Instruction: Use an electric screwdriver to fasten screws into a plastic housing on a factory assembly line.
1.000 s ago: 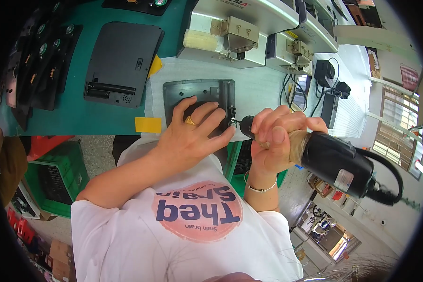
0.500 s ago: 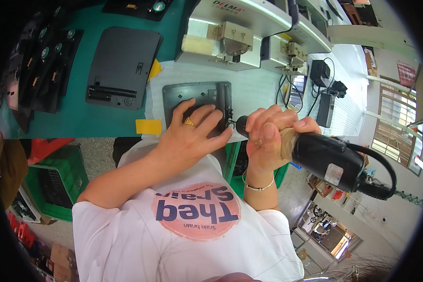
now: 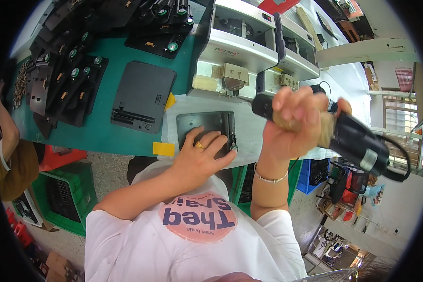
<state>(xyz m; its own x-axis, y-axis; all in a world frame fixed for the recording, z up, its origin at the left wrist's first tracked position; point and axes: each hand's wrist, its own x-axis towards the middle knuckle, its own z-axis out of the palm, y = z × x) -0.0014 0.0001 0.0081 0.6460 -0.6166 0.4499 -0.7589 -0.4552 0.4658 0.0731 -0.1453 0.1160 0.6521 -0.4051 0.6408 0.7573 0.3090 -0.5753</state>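
My left hand lies with fingers spread on a dark plastic housing panel, near a small round green-edged part at the panel's right corner. In my raised right hand is a black electric screwdriver, its grip wrapped in tan tape. Its slim bit points left toward the metal outlet block of a screw feeder; whether the bit touches it, I cannot tell. The screwdriver is slightly smeared by motion.
A second dark housing lies left on the green mat. Black panels with round green-edged parts are stacked far left. Another feeder stands beside the first. A yellow tag sits at the table edge. Another person's arm shows at left.
My right hand has lifted the electric screwdriver off the panel's corner, up and away toward the screw feeder. My left hand stays on the panel. The whole view has shifted somewhat.
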